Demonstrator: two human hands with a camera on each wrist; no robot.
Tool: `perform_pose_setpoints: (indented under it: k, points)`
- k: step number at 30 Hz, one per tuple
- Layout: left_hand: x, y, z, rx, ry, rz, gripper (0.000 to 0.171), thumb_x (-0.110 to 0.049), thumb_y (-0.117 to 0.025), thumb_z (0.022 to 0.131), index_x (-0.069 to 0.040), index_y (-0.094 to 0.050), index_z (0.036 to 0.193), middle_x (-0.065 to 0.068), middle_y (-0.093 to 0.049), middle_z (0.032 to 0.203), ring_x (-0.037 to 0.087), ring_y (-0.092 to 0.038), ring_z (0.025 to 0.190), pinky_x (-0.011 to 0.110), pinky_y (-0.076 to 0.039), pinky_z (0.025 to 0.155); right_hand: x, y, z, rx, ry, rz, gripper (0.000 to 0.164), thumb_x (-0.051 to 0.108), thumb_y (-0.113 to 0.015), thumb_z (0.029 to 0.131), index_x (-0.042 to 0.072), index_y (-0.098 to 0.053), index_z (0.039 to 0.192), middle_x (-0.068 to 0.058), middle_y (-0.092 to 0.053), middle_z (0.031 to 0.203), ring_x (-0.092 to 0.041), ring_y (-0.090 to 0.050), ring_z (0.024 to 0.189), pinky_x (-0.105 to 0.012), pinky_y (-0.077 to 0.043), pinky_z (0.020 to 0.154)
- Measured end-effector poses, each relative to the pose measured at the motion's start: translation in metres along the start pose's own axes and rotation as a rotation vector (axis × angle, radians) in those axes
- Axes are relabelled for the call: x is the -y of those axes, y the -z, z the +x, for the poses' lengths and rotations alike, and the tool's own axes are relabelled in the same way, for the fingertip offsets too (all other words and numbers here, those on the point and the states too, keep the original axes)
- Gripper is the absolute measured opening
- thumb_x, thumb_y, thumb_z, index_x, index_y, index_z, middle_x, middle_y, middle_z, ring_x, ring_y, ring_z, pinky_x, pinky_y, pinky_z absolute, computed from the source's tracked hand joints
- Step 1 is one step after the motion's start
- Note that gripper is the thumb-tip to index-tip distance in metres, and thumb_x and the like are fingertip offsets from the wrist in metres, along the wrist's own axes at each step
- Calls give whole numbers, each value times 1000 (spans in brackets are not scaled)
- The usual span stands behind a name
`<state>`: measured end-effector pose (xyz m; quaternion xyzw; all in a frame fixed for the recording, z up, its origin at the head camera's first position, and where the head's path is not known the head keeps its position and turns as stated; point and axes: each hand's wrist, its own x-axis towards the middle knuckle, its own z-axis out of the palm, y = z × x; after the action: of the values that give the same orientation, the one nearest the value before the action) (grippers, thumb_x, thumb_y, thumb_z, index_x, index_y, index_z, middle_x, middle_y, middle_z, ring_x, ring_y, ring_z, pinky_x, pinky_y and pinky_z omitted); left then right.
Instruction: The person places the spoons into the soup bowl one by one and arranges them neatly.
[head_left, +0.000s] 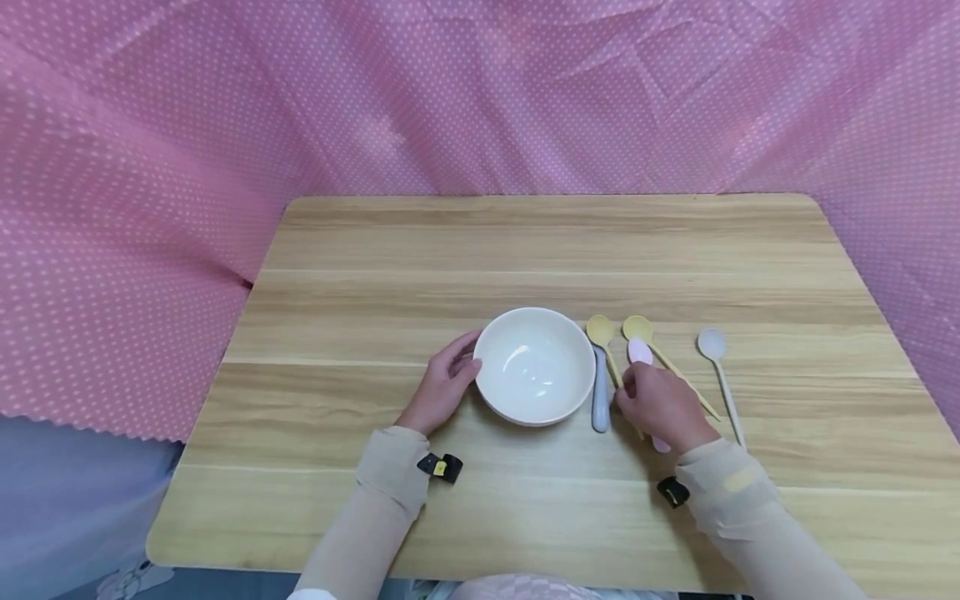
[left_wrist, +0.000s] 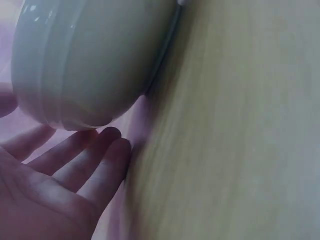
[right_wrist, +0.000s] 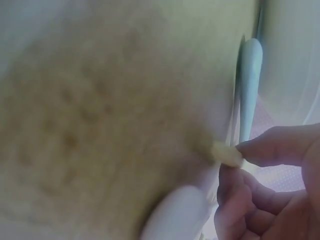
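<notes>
A white bowl (head_left: 534,367) stands on the wooden table. Against its left side lies my left hand (head_left: 442,385), thumb at the rim; in the left wrist view the fairly straight fingers (left_wrist: 102,167) touch its outer wall. To the right of the bowl, my right hand (head_left: 663,407) pinches the handle of a yellow spoon (head_left: 599,330) between thumb and forefinger. The pinched handle end (right_wrist: 227,153) shows in the right wrist view. A pink spoon (head_left: 639,351) passes partly hidden beneath this hand.
Between bowl and right hand lies a blue-grey spoon (head_left: 601,400). A second yellow spoon (head_left: 637,328) slants behind the right hand. Farther right is a pale grey spoon (head_left: 712,343), its handle end near the right sleeve. Pink dotted cloth (head_left: 480,100) hangs behind the table.
</notes>
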<state>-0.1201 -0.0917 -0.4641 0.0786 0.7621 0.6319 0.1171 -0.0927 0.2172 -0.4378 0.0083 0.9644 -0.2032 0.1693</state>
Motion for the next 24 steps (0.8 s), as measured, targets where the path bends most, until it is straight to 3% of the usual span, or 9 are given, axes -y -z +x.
perform_pose_setpoints:
  k: [9, 16, 24]
  points:
    - [13, 3, -6, 19, 10, 5, 43, -14, -46, 99, -5, -41, 141, 12, -47, 141, 22, -47, 129, 29, -39, 107, 0, 8, -9, -80, 57, 38, 25, 21, -58, 84, 2, -60, 101, -5, -65, 81, -17, -55, 66, -32, -46, 59]
    - [18, 3, -5, 29, -41, -29, 45, -17, -47, 99, -3, -39, 141, 15, -45, 142, 24, -45, 130, 28, -39, 107, 6, 23, -16, -176, 206, 42, 18, 11, -58, 80, 1, -63, 94, -4, -64, 76, -16, -56, 67, -30, -47, 61]
    - [21, 4, -5, 32, -37, -12, 45, -22, -48, 98, -9, -42, 141, 8, -46, 142, 20, -47, 129, 29, -40, 106, 25, 33, -19, -140, 291, -23, 14, 14, -63, 81, 4, -67, 91, 1, -62, 72, -12, -51, 62, -26, -45, 55]
